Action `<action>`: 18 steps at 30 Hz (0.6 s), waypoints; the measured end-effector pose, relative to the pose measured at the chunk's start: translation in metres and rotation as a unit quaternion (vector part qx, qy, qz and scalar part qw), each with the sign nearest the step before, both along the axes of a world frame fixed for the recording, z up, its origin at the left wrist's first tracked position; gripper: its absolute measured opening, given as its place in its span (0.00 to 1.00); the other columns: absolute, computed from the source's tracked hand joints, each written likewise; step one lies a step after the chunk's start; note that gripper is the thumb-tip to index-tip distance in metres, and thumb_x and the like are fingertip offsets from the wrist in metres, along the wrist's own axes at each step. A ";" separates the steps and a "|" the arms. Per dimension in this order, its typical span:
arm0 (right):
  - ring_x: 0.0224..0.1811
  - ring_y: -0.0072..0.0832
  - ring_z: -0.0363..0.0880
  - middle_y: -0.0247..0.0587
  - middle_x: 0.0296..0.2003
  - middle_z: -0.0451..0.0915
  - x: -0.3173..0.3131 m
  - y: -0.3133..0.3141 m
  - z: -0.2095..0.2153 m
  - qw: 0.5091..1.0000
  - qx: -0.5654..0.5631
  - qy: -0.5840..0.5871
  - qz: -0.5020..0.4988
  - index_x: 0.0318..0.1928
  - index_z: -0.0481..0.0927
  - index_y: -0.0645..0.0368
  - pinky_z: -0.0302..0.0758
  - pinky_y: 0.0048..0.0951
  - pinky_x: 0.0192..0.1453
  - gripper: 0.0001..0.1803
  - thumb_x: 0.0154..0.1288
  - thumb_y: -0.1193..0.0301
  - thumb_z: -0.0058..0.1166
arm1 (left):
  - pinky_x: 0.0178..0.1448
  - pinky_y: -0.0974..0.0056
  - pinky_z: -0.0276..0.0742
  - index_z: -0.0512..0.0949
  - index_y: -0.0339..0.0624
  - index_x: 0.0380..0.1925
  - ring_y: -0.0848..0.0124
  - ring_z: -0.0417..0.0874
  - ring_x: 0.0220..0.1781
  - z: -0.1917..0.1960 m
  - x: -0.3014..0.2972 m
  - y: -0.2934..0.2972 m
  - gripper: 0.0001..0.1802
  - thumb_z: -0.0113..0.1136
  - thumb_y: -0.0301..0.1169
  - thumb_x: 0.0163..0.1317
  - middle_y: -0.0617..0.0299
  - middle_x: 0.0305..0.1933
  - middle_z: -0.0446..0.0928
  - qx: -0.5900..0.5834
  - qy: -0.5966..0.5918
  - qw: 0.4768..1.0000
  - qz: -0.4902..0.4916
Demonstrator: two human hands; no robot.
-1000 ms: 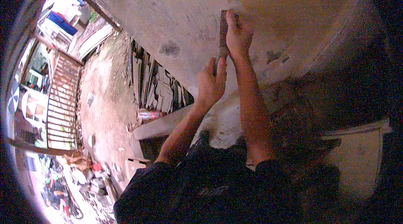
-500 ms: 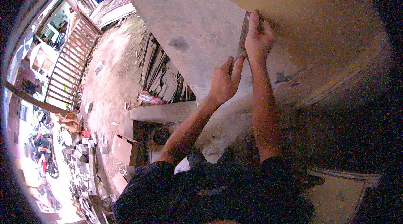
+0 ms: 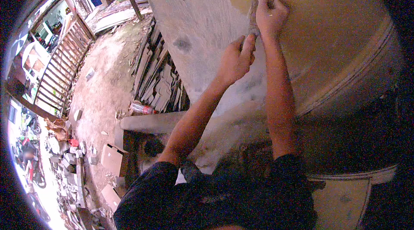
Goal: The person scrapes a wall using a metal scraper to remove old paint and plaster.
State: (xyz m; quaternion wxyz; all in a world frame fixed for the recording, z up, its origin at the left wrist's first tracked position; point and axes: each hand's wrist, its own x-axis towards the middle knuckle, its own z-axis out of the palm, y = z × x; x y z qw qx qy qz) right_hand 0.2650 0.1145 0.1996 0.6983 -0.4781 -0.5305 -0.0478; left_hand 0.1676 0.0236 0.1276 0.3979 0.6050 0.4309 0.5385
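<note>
My left hand is closed round the near end of a long, narrow, flat tool, its thumb stretched along the tool. Farther up, my right hand pinches the tool's far end, with the thumb on top and the other fingers curled. The tool's exact kind does not show. It lies against a broad, smeared grey-white surface, along the border of a smooth tan area. The right hand is over the tan area, while the left is over the grey-white part.
Left of the surface lies a stack of broken flat sheets with a plastic bottle beside it. A cardboard box and rubble are on the dirt ground, near a slatted wooden fence. A curved ridge edges the surface at right.
Both hands and the tool have moved farther away, up along the border of the tan area. Each hand keeps its grip. The whole view has also shifted slightly.
</note>
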 end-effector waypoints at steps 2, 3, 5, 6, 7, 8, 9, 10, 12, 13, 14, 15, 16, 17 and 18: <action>0.26 0.45 0.80 0.54 0.23 0.81 -0.002 -0.004 0.002 1.000 0.008 -0.002 0.011 0.28 0.81 0.69 0.73 0.41 0.34 0.28 0.63 0.51 0.56 | 0.24 0.62 0.68 0.73 0.35 0.27 0.72 0.72 0.17 0.010 0.000 -0.004 0.27 0.45 0.51 0.71 0.60 0.15 0.71 -0.017 -0.006 1.000 0.000; 0.23 0.44 0.78 0.54 0.21 0.80 -0.005 -0.006 0.000 1.000 0.010 -0.004 0.023 0.26 0.80 0.69 0.72 0.42 0.33 0.29 0.63 0.50 0.56 | 0.24 0.62 0.68 0.73 0.35 0.27 0.71 0.72 0.17 0.005 -0.002 -0.004 0.27 0.45 0.51 0.71 0.60 0.15 0.71 -0.014 -0.002 1.000 0.016; 0.24 0.44 0.79 0.54 0.21 0.80 0.000 0.007 -0.028 1.000 0.006 -0.012 0.015 0.26 0.80 0.70 0.72 0.42 0.33 0.28 0.64 0.51 0.55 | 0.24 0.62 0.68 0.73 0.35 0.26 0.71 0.72 0.17 -0.009 0.001 -0.003 0.27 0.45 0.51 0.71 0.60 0.15 0.71 -0.005 -0.001 1.000 0.023; 0.24 0.43 0.79 0.53 0.21 0.80 0.000 0.015 -0.050 1.000 -0.010 -0.017 0.011 0.26 0.80 0.70 0.72 0.42 0.33 0.28 0.64 0.52 0.55 | 0.24 0.62 0.68 0.73 0.36 0.26 0.71 0.72 0.17 -0.024 0.001 -0.006 0.27 0.45 0.50 0.71 0.60 0.15 0.71 -0.025 0.006 0.999 0.025; 0.24 0.43 0.79 0.53 0.21 0.80 -0.006 0.018 -0.078 1.000 -0.019 -0.017 0.016 0.26 0.80 0.70 0.72 0.42 0.33 0.28 0.64 0.52 0.55 | 0.24 0.62 0.67 0.72 0.36 0.26 0.72 0.72 0.17 -0.045 -0.003 -0.010 0.27 0.45 0.50 0.71 0.60 0.16 0.71 -0.055 0.014 0.998 0.033; 0.26 0.42 0.80 0.52 0.23 0.81 -0.005 0.021 -0.097 1.000 -0.004 -0.029 0.001 0.28 0.81 0.69 0.74 0.41 0.34 0.26 0.65 0.53 0.55 | 0.24 0.62 0.67 0.72 0.36 0.26 0.72 0.72 0.17 -0.063 -0.003 -0.010 0.27 0.45 0.50 0.71 0.60 0.16 0.71 -0.054 0.012 0.998 0.029; 0.27 0.41 0.82 0.51 0.25 0.82 -0.004 0.022 -0.105 0.999 0.013 -0.041 -0.015 0.29 0.82 0.69 0.75 0.40 0.35 0.25 0.66 0.54 0.54 | 0.24 0.62 0.67 0.72 0.36 0.26 0.72 0.71 0.17 -0.082 -0.002 -0.004 0.27 0.45 0.50 0.71 0.60 0.16 0.71 -0.047 0.004 0.998 0.031; 0.27 0.41 0.82 0.51 0.25 0.82 -0.009 0.019 -0.108 0.999 0.015 -0.041 -0.011 0.29 0.82 0.69 0.75 0.40 0.35 0.25 0.66 0.54 0.54 | 0.24 0.63 0.67 0.72 0.36 0.26 0.72 0.71 0.17 -0.093 -0.005 0.000 0.27 0.45 0.50 0.71 0.60 0.16 0.71 -0.042 -0.003 0.998 0.041; 0.29 0.41 0.83 0.49 0.27 0.83 -0.017 0.012 -0.108 1.000 0.005 -0.019 -0.003 0.31 0.82 0.67 0.76 0.38 0.36 0.23 0.66 0.55 0.55 | 0.24 0.62 0.67 0.73 0.36 0.27 0.73 0.71 0.17 -0.092 -0.009 -0.003 0.27 0.45 0.50 0.71 0.60 0.16 0.71 -0.044 -0.018 0.998 0.037; 0.29 0.41 0.83 0.49 0.27 0.83 -0.020 0.012 -0.103 1.000 0.009 -0.022 0.000 0.31 0.82 0.67 0.76 0.38 0.36 0.23 0.66 0.55 0.55 | 0.24 0.62 0.67 0.73 0.36 0.27 0.73 0.71 0.17 -0.091 -0.011 -0.003 0.26 0.45 0.50 0.71 0.60 0.16 0.70 -0.049 -0.030 0.998 0.030; 0.28 0.42 0.82 0.49 0.26 0.83 -0.018 0.014 -0.100 0.999 0.043 -0.014 0.002 0.31 0.82 0.67 0.76 0.38 0.35 0.23 0.66 0.55 0.55 | 0.24 0.62 0.67 0.73 0.36 0.27 0.73 0.71 0.17 -0.085 -0.008 -0.005 0.26 0.45 0.50 0.71 0.60 0.16 0.70 -0.050 -0.033 0.998 0.028; 0.28 0.42 0.82 0.49 0.26 0.83 -0.016 0.015 -0.096 0.997 0.076 -0.006 0.005 0.31 0.82 0.67 0.76 0.38 0.35 0.23 0.66 0.55 0.55 | 0.24 0.63 0.67 0.73 0.37 0.27 0.72 0.71 0.17 -0.078 -0.004 -0.003 0.27 0.44 0.51 0.71 0.61 0.16 0.70 -0.042 -0.039 0.998 0.022; 0.28 0.42 0.82 0.49 0.26 0.83 -0.012 0.018 -0.091 0.997 0.076 -0.009 0.004 0.31 0.82 0.67 0.76 0.38 0.35 0.23 0.66 0.55 0.55 | 0.25 0.63 0.67 0.73 0.37 0.27 0.72 0.71 0.17 -0.071 0.000 -0.002 0.27 0.44 0.51 0.71 0.61 0.16 0.70 -0.034 -0.044 0.998 0.016; 0.27 0.42 0.82 0.49 0.25 0.83 -0.005 0.020 -0.085 0.998 0.055 -0.006 0.008 0.30 0.81 0.68 0.75 0.38 0.34 0.24 0.65 0.54 0.56 | 0.25 0.63 0.67 0.73 0.37 0.27 0.72 0.71 0.17 -0.068 0.008 -0.003 0.27 0.44 0.51 0.71 0.61 0.16 0.70 -0.038 -0.047 0.998 0.013; 0.26 0.43 0.81 0.50 0.24 0.82 -0.008 0.018 -0.075 0.999 0.039 -0.001 0.023 0.29 0.81 0.68 0.75 0.38 0.33 0.25 0.65 0.54 0.56 | 0.25 0.62 0.67 0.73 0.37 0.27 0.72 0.71 0.17 -0.065 0.011 -0.004 0.27 0.44 0.51 0.71 0.61 0.16 0.70 -0.053 -0.044 0.997 0.023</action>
